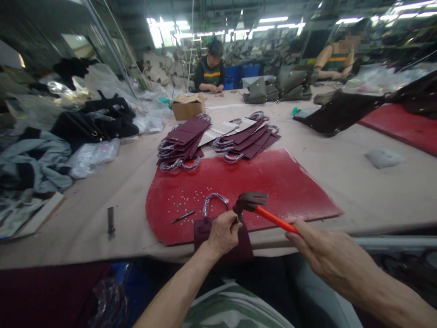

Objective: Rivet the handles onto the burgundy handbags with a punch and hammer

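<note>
My right hand (316, 243) is closed round the orange handle of a claw hammer (276, 219). Its dark head is right over my left hand (223, 233), by the fingertips. Those fingers are pinched on a short metal punch (239, 223), which they mostly hide. Under my left hand lies a maroon bag panel (244, 243), at the near edge of a red board (273, 177). The panel's plastic-wrapped handle (215, 196) arches up behind the hand. To the left, many small metal pieces (186, 199) and a thin dark rod (183, 217) lie on the board.
Two stacks of maroon panels (191, 132) (254, 139) sit behind the board. A dark metal tool (111, 223) lies at the left. Beyond are a cardboard box (188, 107), dark bags (94, 120) and a grey pouch (385, 158). Two people (210, 70) (336, 57) work across the table.
</note>
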Demonstrator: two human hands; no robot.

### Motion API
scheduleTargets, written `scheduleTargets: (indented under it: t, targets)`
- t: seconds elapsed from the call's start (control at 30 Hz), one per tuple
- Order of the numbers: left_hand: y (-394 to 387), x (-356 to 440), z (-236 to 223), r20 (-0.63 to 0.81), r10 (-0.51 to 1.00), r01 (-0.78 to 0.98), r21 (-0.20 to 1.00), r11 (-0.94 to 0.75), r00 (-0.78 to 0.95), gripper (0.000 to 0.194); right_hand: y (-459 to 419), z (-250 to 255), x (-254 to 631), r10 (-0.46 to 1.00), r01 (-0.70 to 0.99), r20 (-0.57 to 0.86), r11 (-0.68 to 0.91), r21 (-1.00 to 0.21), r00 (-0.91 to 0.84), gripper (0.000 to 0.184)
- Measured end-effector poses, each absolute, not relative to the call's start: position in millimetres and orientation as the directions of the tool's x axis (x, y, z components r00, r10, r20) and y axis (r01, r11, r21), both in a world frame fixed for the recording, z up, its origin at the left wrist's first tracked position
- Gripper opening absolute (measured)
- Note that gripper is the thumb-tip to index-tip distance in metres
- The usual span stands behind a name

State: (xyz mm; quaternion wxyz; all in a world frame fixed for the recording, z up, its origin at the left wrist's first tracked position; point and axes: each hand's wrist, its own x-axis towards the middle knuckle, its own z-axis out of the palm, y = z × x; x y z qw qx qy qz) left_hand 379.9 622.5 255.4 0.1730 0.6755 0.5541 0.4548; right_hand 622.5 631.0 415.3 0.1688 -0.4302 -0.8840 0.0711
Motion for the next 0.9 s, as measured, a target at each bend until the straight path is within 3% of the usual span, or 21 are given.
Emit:
scheduleTargets:
  t: [0.17,0.3,0.5,0.57,0.67,0.73,0.83,0.9]
  targets:
    - [623.0,379.0,253.8,0.435,0.900,0.564,0.748,-0.349,-0.021,0.018,621.1,415.3,620.1,0.786,0.759,0.413,0.589,-0.276,-0.460,0.041]
    - [623.6,377.7,255.8,0.422,0.906,0.567,0.754,-0.333,-0.029,0.018,627.3,411.1,629.2,0.808,0.763,0.208,0.589,-0.266,-0.552,0.038]
    - [624.4,377.2,255.6,0.419,0.908,0.576,0.745,-0.337,-0.011,0.017,684.9,370.1,630.8,0.898,0.765,-0.082,0.318,-0.560,-0.433,0.043]
    - [624.4,377.3,255.5,0.422,0.906,0.582,0.740,-0.338,-0.011,0.017,703.8,348.8,622.9,0.901,0.810,-0.135,0.295,-0.507,-0.412,0.041]
    - [624.4,376.8,256.5,0.440,0.898,0.593,0.726,-0.349,-0.010,0.015,713.6,323.4,604.3,0.925,0.859,-0.006,0.349,-0.375,-0.379,0.028]
    - [624.4,375.9,258.1,0.454,0.891,0.599,0.715,-0.360,-0.006,0.014,707.5,312.3,588.2,0.860,0.791,0.153,0.508,-0.341,-0.486,0.034]
    - [624.0,375.1,260.3,0.474,0.881,0.608,0.700,-0.376,0.000,0.017,689.9,297.5,562.6,0.675,0.572,0.255,0.729,-0.377,-0.692,0.043]
    - [623.3,376.2,260.4,0.486,0.874,0.608,0.695,-0.385,-0.003,0.018,679.7,286.6,548.5,0.663,0.526,0.227,0.720,-0.452,-0.713,0.043]
